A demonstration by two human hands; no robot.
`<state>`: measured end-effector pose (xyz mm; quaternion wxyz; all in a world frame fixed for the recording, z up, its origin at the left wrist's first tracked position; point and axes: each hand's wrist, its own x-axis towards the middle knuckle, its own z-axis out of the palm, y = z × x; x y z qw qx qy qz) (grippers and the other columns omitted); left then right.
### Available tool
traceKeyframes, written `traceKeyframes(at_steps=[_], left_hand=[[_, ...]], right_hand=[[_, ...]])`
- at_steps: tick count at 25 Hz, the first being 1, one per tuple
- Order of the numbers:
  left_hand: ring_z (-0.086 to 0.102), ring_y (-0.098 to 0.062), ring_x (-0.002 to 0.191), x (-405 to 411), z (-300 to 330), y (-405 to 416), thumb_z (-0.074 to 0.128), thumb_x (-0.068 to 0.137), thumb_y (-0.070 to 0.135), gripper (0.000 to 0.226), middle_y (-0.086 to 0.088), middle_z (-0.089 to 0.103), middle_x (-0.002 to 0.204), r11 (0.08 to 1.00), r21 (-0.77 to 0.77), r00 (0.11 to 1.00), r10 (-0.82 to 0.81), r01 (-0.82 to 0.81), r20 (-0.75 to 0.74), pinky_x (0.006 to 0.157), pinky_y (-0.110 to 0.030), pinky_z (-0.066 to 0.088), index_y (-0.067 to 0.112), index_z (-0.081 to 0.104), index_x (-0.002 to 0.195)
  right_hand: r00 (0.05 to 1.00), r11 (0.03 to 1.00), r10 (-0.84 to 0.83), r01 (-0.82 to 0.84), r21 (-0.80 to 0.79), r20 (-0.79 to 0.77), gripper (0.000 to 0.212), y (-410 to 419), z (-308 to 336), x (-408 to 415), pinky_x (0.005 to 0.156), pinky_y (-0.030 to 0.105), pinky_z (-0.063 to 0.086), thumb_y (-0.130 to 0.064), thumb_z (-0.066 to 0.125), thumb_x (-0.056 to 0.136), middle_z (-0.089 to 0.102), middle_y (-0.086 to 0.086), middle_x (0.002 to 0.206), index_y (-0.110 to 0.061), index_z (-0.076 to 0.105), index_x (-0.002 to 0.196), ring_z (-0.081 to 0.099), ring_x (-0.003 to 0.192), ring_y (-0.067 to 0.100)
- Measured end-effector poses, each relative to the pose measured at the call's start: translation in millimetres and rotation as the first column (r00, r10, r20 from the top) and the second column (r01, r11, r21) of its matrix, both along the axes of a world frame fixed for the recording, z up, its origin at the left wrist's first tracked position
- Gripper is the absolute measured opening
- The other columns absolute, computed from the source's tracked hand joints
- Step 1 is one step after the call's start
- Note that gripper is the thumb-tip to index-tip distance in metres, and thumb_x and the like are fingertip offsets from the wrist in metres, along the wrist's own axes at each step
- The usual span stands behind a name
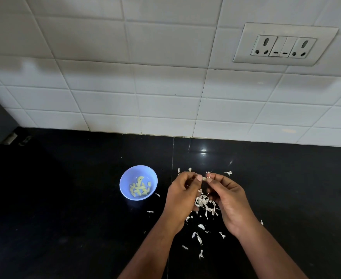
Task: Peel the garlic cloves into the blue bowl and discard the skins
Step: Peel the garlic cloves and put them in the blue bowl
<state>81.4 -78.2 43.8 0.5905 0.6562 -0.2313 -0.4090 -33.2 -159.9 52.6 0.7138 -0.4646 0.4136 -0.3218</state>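
A small blue bowl point(125, 178) stands on the black counter and holds several pale yellow peeled garlic cloves point(140, 188). To its right, my left hand point(182, 195) and my right hand point(229, 200) meet above the counter and pinch one small garlic clove point(204, 178) between their fingertips. A strip of white skin sticks up at my right fingertips. White garlic skins point(204, 203) lie in a loose heap under and between my hands, with more flakes scattered around and towards me.
The black counter point(64, 198) runs back to a white tiled wall point(145, 87). A socket and switch panel point(284, 45) is on the wall at the upper right. Something small and dark lies at the far left corner point(16, 138).
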Motion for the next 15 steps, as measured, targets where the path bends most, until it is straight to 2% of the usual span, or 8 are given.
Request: traceKeyframes(at_steps=[4, 7, 9, 12, 15], left_hand=[[0.068, -0.015, 0.079, -1, -3, -1, 0.075, 0.097, 0.024, 0.011, -0.021, 0.073, 0.09, 0.995, -0.083, 0.993, 0.046, -0.055, -0.11, 0.052, -0.029, 0.052, 0.014, 0.076, 0.093], [0.065, -0.017, 0.078, -3, -4, -1, 0.075, 0.096, 0.019, 0.011, -0.012, 0.069, 0.077, 0.986, -0.117, 0.961, 0.088, -0.122, -0.262, 0.053, -0.027, 0.048, 0.009, 0.078, 0.09], [0.065, -0.014, 0.074, -9, -4, -2, 0.073, 0.097, 0.018, 0.012, -0.008, 0.07, 0.077, 0.979, -0.141, 0.927, 0.086, -0.146, -0.366, 0.055, -0.025, 0.045, 0.011, 0.079, 0.089], [0.065, -0.015, 0.071, -16, -5, -3, 0.072, 0.096, 0.018, 0.014, -0.008, 0.071, 0.079, 0.966, -0.159, 0.85, 0.093, -0.202, -0.519, 0.065, -0.029, 0.045, 0.013, 0.081, 0.086], [0.065, -0.018, 0.07, -17, -7, -2, 0.072, 0.093, 0.016, 0.013, -0.011, 0.07, 0.079, 0.958, -0.188, 0.803, 0.066, -0.217, -0.592, 0.07, -0.033, 0.044, 0.011, 0.081, 0.085]], right_hand=[[0.999, 0.999, 0.035, -0.036, -0.04, -0.028, 0.013, 1, 1, -1, 0.072, 0.032, 0.052, -0.009, 0.075, 0.091, 0.077, 0.008, 0.091, -0.007, 0.078, 0.103, 0.064, 0.072, 0.012], [0.998, 0.997, 0.047, -0.049, -0.066, -0.031, 0.012, 2, 3, 1, 0.077, 0.037, 0.053, -0.013, 0.075, 0.091, 0.076, 0.01, 0.093, -0.006, 0.077, 0.101, 0.064, 0.075, 0.015], [0.999, 0.999, 0.034, -0.033, -0.031, 0.028, 0.008, 4, 3, 4, 0.076, 0.038, 0.05, -0.009, 0.071, 0.093, 0.073, 0.009, 0.085, -0.005, 0.075, 0.099, 0.062, 0.073, 0.016], [0.987, 0.995, 0.047, -0.059, 0.077, 0.153, 0.009, 8, 2, 7, 0.069, 0.03, 0.045, -0.008, 0.065, 0.096, 0.07, 0.005, 0.081, -0.009, 0.074, 0.096, 0.059, 0.07, 0.013], [0.973, 0.983, 0.087, -0.119, 0.138, 0.215, 0.01, 9, -1, 4, 0.067, 0.025, 0.05, -0.013, 0.063, 0.097, 0.067, 0.004, 0.082, -0.01, 0.073, 0.098, 0.059, 0.073, 0.012]])
